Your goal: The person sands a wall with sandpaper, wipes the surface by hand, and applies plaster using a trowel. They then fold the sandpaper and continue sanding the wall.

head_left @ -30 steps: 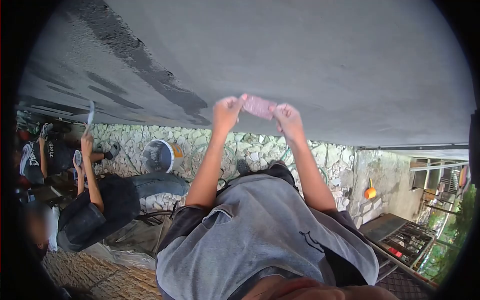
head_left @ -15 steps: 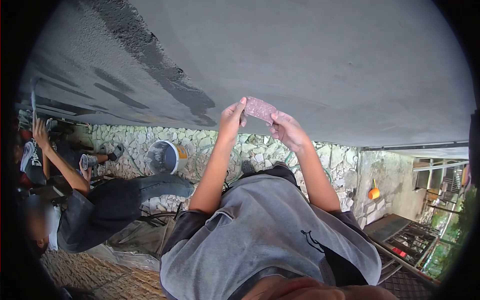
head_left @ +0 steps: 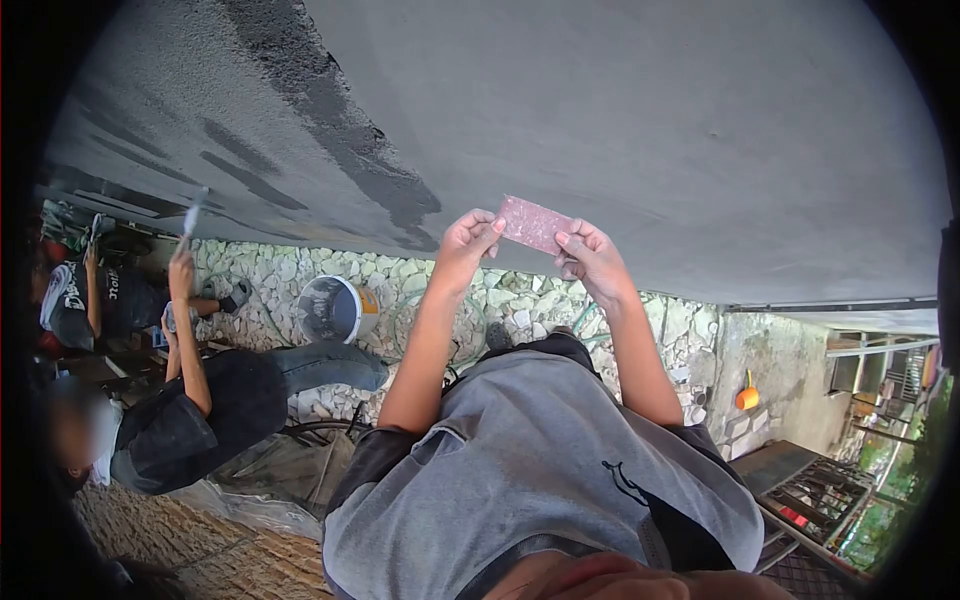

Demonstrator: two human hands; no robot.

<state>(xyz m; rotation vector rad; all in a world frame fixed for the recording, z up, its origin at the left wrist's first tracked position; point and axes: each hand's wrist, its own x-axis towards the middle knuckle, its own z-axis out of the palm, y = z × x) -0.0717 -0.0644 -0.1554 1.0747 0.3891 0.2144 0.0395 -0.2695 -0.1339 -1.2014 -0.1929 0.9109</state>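
A small rectangular strip of reddish sandpaper (head_left: 532, 222), speckled with pale dust, is stretched out before me in front of the grey plastered wall (head_left: 640, 120). My left hand (head_left: 466, 250) pinches its left end between thumb and fingers. At the opposite end, my right hand (head_left: 597, 262) grips the strip with the thumb on top. Greyish dust coats the fingertips of both hands. The strip is nearly flat between them, its dusty face toward me.
To my left, a co-worker (head_left: 215, 420) holds a brush (head_left: 193, 215) up by the darker, wet-streaked wall. Behind is another person (head_left: 85, 300). A white bucket (head_left: 318, 305) stands on pale rubble (head_left: 420, 270). An orange dipper (head_left: 747, 396) and a metal rack (head_left: 810, 490) are at right.
My hands have shifted slightly right and levelled the sandpaper, which is now flatter and more fully in view. The co-worker's brush arm has swung to the right.
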